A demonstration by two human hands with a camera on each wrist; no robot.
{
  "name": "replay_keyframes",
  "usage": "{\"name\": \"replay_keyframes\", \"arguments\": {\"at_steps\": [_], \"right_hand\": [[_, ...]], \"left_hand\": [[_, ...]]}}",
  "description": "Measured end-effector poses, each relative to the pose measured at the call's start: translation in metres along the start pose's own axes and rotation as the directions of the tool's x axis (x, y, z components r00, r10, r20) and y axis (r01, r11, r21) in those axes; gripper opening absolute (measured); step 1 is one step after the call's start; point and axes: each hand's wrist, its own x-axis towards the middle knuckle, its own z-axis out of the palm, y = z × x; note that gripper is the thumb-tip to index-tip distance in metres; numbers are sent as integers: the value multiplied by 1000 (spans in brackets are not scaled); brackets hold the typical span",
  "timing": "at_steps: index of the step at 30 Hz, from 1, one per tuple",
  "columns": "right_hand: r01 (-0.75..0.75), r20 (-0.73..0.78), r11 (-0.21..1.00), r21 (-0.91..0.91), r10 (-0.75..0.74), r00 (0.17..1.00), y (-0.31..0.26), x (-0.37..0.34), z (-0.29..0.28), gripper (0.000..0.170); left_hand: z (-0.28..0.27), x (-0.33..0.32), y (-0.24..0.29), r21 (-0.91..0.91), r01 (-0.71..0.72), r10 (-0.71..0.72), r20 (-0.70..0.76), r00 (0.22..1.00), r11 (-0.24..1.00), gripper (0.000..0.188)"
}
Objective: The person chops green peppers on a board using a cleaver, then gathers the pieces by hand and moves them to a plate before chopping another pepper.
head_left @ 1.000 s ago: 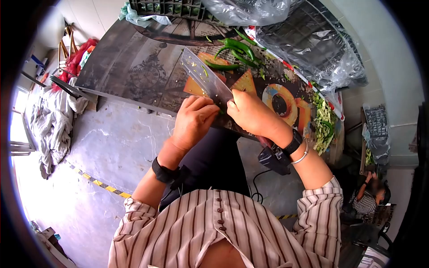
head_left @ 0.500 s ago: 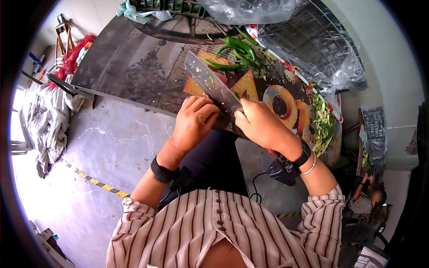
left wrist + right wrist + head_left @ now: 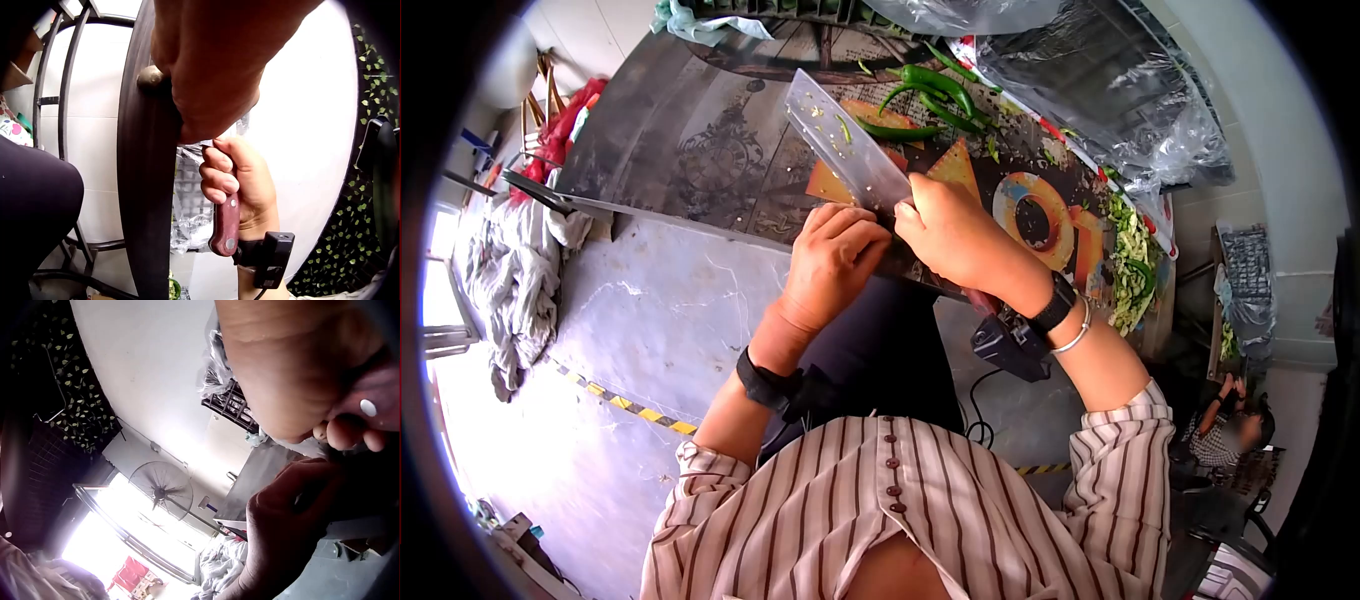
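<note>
My right hand [image 3: 945, 230] grips the dark red handle [image 3: 227, 225] of a broad-bladed cleaver [image 3: 840, 140]. Bits of green pepper cling to the blade, which slants up and left over the table [image 3: 640, 150]. Just left of the blade, my left hand [image 3: 832, 255] has its fingers curled and thumb pressed in, at the table's near edge. What it pinches, a green chili pepper by the bit of green seen a second ago, is hidden now by the fingers and blade. Several whole green chilies [image 3: 935, 95] lie beyond the cleaver.
Chopped green pieces [image 3: 1135, 265] are heaped at the table's right end. Clear plastic [image 3: 1100, 90] covers a dark crate at the back right, and a light blue cloth [image 3: 710, 28] lies at the back left. Another person [image 3: 1225, 430] sits at far right.
The cleaver and my right hand shifted right, away from the left hand, then came back left and up beside its fingers. The left hand has stayed nearly in place.
</note>
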Motion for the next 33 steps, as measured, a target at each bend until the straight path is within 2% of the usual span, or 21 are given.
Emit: {"name": "replay_keyframes", "arguments": {"at_steps": [3, 4, 5, 7, 8, 9, 11, 13, 14, 15, 16, 17, 19, 21, 23, 24, 25, 27, 29, 31, 33], "right_hand": [[45, -102, 999, 1, -44, 994, 13, -8, -3, 24], [-73, -109, 995, 69, 80, 991, 7, -13, -11, 24], [-85, -113, 976, 199, 109, 988, 24, -20, -12, 21], [-191, -79, 845, 500, 264, 961, 22, -44, -27, 17], [-171, -89, 767, 618, 284, 955, 20, -59, -33, 14], [-158, -106, 718, 677, 309, 945, 28, -73, -33, 13], [-180, -115, 560, 808, 451, 885, 40, -107, -28, 12], [-222, -66, 386, 895, 607, 792, 43, -138, -21, 13], [-214, -45, 330, 919, 629, 776, 51, -154, -16, 12], [-209, -26, 278, 937, 655, 755, 53, -167, -12, 11], [-211, 3, 229, 950, 670, 742, 56, -178, -7, 11], [-210, 31, 180, 961, 684, 728, 58, -189, -2, 11], [-213, 50, 147, 966, 701, 711, 61, -203, 10, 11], [-212, 107, 66, 975, 693, 713, 65, -208, 21, 15], [-229, 129, 54, 972, 693, 709, 63, -206, 30, 22], [-250, 175, 41, 967, 607, 775, 64, -204, 31, 31], [-278, 162, 113, 954, 585, 794, 61, -200, 31, 37], [-246, 174, 77, 966, 509, 843, 61, -192, 38, 19], [-268, 226, 25, 963, 465, 856, 63, -183, 47, 13], [-239, 195, 40, 970, 455, 869, 54, -172, 47, 13], [-224, 180, 42, 974, 464, 867, 52, -166, 51, 18]], "left_hand": [[0, 2, 1, -18, 0, 0, 4, 1000, 1000, 14], [0, 1, 2, -29, 28, -27, 11, 1000, 999, 14], [-1, 1, 3, -40, 57, -56, 22, 998, 998, 14], [-2, 1, 3, -32, 43, -42, 41, 998, 999, 14], [-1, 2, 5, -13, 60, -59, 48, 997, 998, 14], [-1, 3, 5, 7, 75, -76, 54, 996, 997, 15], [-1, 9, 8, 13, 51, -51, 61, 997, 999, 25], [-8, 20, 17, 78, 99, -107, 106, 989, 992, 39], [-10, 24, 17, 125, 94, -114, 172, 978, 988, 51], [-8, 27, 15, 123, 86, -107, 177, 978, 989, 51], [-5, 32, 14, 54, 161, -169, 228, 959, 985, 52], [-2, 36, 13, -11, 236, -223, 283, 933, 972, 54], [4, 43, 11, 9, 204, -195, 339, 920, 979, 56], [8, 55, 18, 65, 283, -278, 483, 830, 957, 56], [18, 54, 14, 41, 233, -224, 485, 846, 972, 58], [22, 56, 14, 43, 184, -182, 474, 861, 982, 57], [24, 58, 14, 48, 135, -142, 466, 873, 990, 57], [29, 61, 18, 29, 118, -117, 492, 863, 993, 60], [35, 60, 24, -76, 199, -128, 541, 831, 977, 61], [42, 59, 28, -94, 176, -99, 537, 838, 980, 57], [50, 57, 28, -138, 281, -157, 568, 808, 950, 52]]}}
